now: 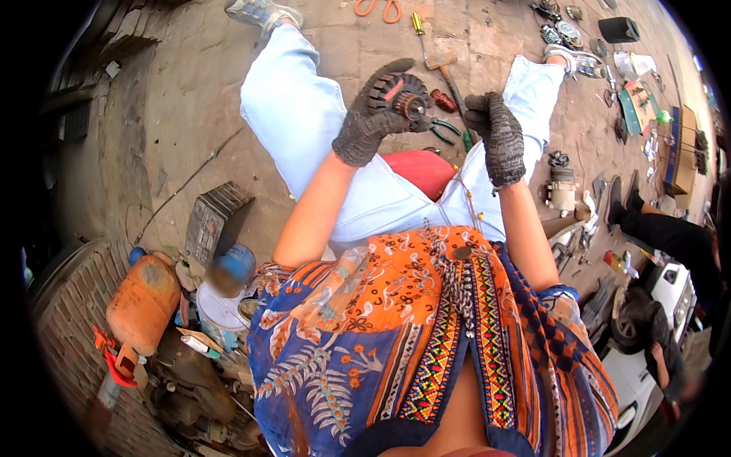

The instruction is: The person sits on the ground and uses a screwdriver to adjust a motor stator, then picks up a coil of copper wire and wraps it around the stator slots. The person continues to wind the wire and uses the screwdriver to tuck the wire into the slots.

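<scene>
Rotor (399,96) clamped in my left hand (364,131) (right hand (499,139) curled, contents unclear) is best steadied by its rim.

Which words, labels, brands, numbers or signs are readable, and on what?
None readable enough to quote.
Finned part in the left hand: no lettering I can make out.
Orange cylinder: any marks too blurred.
White vehicle: any lettering too small.

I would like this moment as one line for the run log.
left hand: holds finned rotor | right hand: curled, contents unclear | on ground: copper coil, pliers, hammer
</scene>
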A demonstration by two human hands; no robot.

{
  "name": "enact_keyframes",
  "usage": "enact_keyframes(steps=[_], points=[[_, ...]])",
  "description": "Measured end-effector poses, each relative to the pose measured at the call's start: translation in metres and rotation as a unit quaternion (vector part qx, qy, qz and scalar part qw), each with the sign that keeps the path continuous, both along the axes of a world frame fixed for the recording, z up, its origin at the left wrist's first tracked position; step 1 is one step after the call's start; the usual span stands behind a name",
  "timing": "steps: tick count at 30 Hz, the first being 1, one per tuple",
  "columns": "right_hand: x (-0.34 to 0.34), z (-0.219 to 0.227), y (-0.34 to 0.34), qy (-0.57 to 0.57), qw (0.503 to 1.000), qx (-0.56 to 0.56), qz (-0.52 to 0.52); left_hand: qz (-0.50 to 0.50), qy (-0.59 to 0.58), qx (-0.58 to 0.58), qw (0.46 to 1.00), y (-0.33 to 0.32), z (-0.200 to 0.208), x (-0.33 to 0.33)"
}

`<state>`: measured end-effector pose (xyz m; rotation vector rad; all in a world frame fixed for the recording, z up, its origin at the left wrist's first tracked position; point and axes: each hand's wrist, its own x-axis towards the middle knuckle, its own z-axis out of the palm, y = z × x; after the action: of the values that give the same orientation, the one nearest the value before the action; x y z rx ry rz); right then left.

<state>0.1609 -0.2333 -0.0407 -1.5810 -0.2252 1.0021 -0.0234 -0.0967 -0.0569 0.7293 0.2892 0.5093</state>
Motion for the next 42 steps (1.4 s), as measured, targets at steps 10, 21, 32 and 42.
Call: enact_keyframes(steps=[10,21,32,42], points=[[0.021,-0.229,-0.001,-0.033,0.93,-0.324,0.171,0.2,0.018,-0.193,0.96,0.029,0.008,-0.02],[-0.065,-0.237,0.056,-0.192,0.79,-0.419,0.405,0.236,-0.053,-0.361,0.901,0.006,0.004,-0.033],[-0.052,-0.245,0.055,-0.201,0.678,-0.481,0.518,0.217,-0.133,-0.464,0.849,-0.04,0.021,-0.043],[-0.023,-0.056,0.034,-0.115,0.984,-0.035,0.127,0.145,-0.054,-0.19,0.969,-0.035,0.014,-0.044]])
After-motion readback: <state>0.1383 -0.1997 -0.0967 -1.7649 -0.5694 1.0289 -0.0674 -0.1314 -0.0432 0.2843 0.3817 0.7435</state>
